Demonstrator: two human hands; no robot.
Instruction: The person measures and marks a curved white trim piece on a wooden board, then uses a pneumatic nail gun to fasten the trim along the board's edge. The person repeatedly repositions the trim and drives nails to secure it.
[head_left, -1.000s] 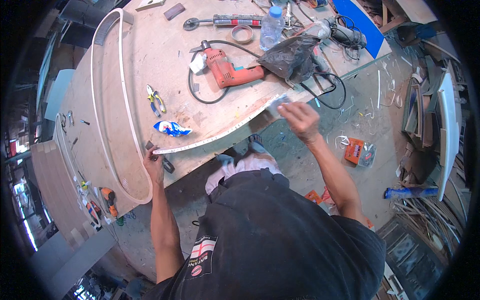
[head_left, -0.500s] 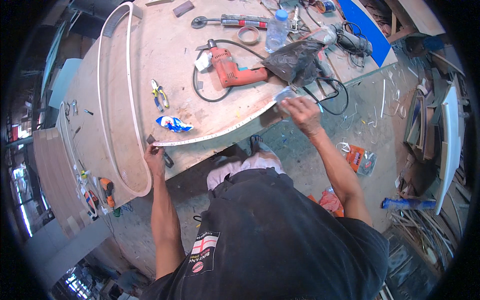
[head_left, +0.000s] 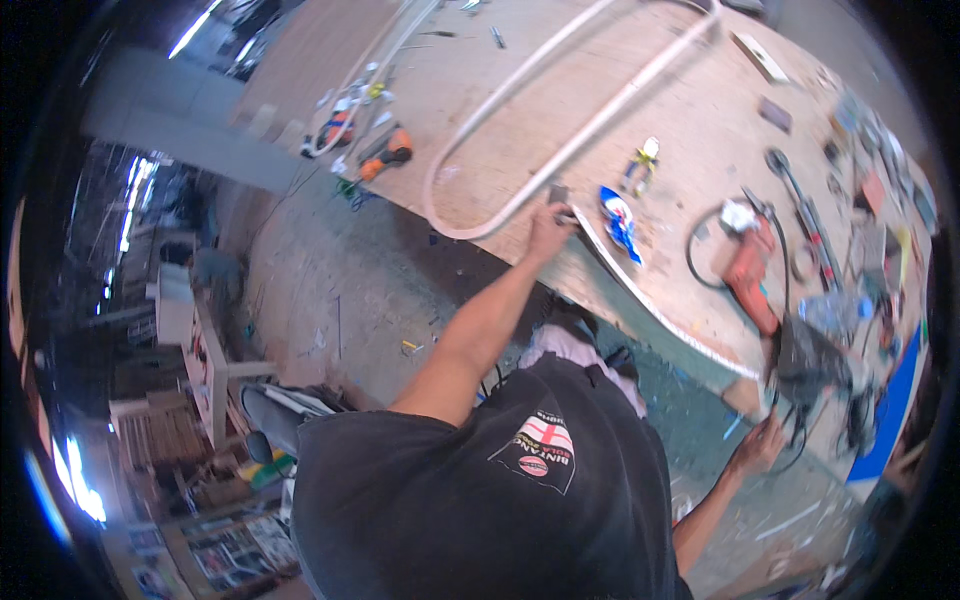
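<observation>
A narrow white curved strip with small dark marks (head_left: 650,306) runs along the near edge of the workbench. My left hand (head_left: 546,230) is closed at its left end, fingertips pinching it beside a small dark block (head_left: 558,193). Below the strip's right end is my right hand (head_left: 758,447), apart from it. Its fingers look bent but are blurred, so whatever they may hold is unclear. A brown block (head_left: 741,396) sits by that end. A black plastic bag (head_left: 812,358) lies just above the right hand. Nearest the left hand is a blue and white packet (head_left: 620,225).
On the workbench (head_left: 520,85) lie a long looped white frame (head_left: 590,135), pliers (head_left: 641,165), a red corded drill (head_left: 750,272), a caulking gun (head_left: 810,225) and a plastic bottle (head_left: 835,310). An orange power tool (head_left: 388,155) is at the left edge. Offcuts litter the floor (head_left: 330,300).
The view has swung, so the bench now appears farther right. My right hand has moved off the strip's right end toward me. My left hand stays at the left end.
</observation>
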